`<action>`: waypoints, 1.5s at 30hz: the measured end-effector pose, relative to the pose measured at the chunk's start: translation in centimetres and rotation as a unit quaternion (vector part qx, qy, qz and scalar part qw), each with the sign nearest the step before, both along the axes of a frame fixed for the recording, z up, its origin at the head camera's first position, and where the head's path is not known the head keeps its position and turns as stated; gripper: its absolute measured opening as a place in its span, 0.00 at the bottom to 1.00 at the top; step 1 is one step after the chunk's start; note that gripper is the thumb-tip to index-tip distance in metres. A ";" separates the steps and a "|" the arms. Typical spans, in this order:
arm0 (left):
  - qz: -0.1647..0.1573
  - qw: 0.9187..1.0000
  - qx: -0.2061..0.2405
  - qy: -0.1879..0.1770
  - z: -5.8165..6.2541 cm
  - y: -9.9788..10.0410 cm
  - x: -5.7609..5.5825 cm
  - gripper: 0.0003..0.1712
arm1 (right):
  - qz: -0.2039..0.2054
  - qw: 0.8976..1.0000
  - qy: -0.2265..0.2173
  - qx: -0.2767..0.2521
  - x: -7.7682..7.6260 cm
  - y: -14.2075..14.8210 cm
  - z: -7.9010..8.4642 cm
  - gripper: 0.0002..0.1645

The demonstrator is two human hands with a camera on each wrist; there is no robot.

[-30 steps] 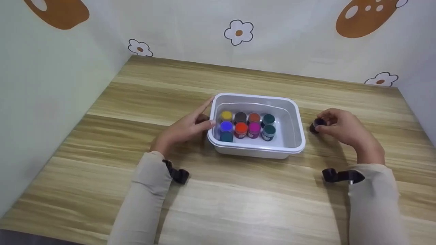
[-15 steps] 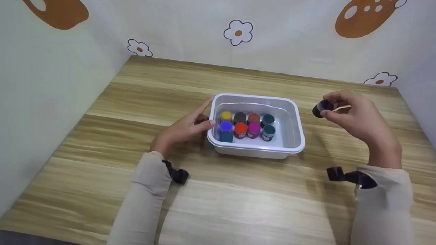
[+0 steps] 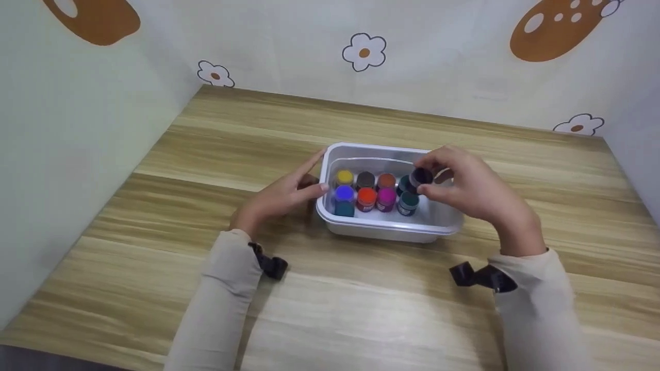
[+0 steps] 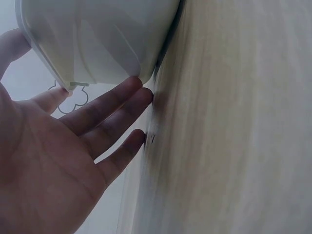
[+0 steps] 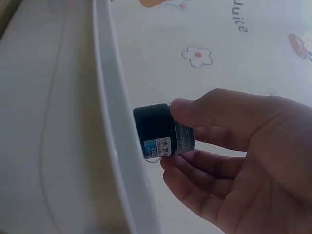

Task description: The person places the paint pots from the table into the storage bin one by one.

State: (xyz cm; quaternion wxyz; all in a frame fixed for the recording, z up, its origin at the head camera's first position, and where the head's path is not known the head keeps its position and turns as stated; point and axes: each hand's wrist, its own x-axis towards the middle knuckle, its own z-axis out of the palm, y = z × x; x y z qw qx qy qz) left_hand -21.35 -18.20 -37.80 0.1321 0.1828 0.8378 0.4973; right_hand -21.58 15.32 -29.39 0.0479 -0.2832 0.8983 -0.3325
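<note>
A white plastic tub [image 3: 384,227] stands mid-table with several small paint jars inside: yellow [image 3: 345,178], blue [image 3: 344,194], red [image 3: 366,198], magenta [image 3: 386,198], dark green [image 3: 408,202] and others. With straight, spread fingers, my left hand [image 3: 278,198] touches the tub's left side, thumb and index at the rim. My right hand [image 3: 477,188] pinches a dark paint jar [image 3: 422,176] between thumb and fingers over the tub's right part. In the right wrist view this paint jar [image 5: 152,130] shows a clear ridged lid and a small label; it is tipped sideways there.
The wood-grain table [image 3: 361,299] carries the tub. A wall covering with printed flowers [image 3: 364,52] rises behind it, and plain walls stand left and right. Black straps [image 3: 482,278] sit at both wrists.
My right hand has lifted the dark paint jar off the table right of the tub and carried it left over the tub. The left hand and the tub stay in place.
</note>
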 end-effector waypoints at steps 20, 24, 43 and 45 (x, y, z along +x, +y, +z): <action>0.002 1.000 -0.007 -0.003 0.1 0.0 0.0 0.46 | 0.122 0.988 -0.038 0.090 -1.2 -6.2 -3.3 0.17; 0.004 1.000 -0.008 -0.008 0.2 0.0 0.1 0.46 | 0.128 0.986 -0.028 0.106 -1.3 -6.7 -3.7 0.17; 0.001 1.000 0.002 -0.006 0.1 -0.1 0.1 0.45 | 0.130 0.981 0.009 0.147 -1.3 -7.7 -4.2 0.15; 0.001 1.000 0.002 -0.010 0.1 0.0 0.1 0.45 | 0.128 0.980 0.005 0.152 -1.2 -7.7 -4.1 0.15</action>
